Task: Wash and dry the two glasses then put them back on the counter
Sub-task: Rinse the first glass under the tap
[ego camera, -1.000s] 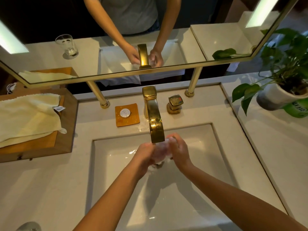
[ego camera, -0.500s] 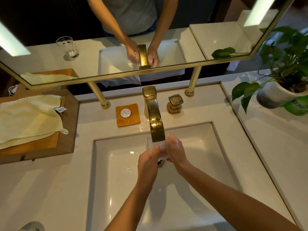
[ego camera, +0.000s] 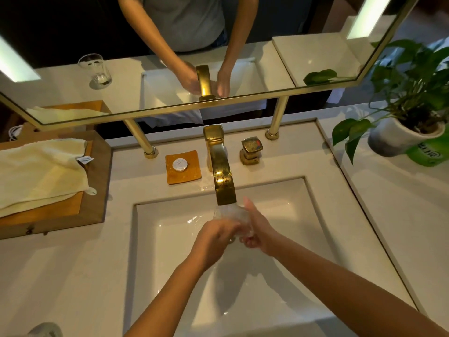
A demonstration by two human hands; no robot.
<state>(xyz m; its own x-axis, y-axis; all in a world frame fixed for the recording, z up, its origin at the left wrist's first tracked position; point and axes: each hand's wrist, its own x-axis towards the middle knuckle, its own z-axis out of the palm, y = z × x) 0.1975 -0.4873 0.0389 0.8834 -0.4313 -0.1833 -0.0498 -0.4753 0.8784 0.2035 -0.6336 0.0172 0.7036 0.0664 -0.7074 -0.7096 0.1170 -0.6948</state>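
We held the glass [ego camera: 234, 216] closed in both hands, left hand [ego camera: 213, 235] and right hand [ego camera: 258, 229], directly beneath the faucet [ego camera: 222, 181], where turning it slowly within our grip would likely rinse every side.

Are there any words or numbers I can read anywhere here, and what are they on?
Nothing here reads clearly.
Green label by the plant pot: white characters, too blurred to read.
Round soap on the orange dish: faint print, too small.
Towel tag: too small.
Tap handle: a red mark, no text.
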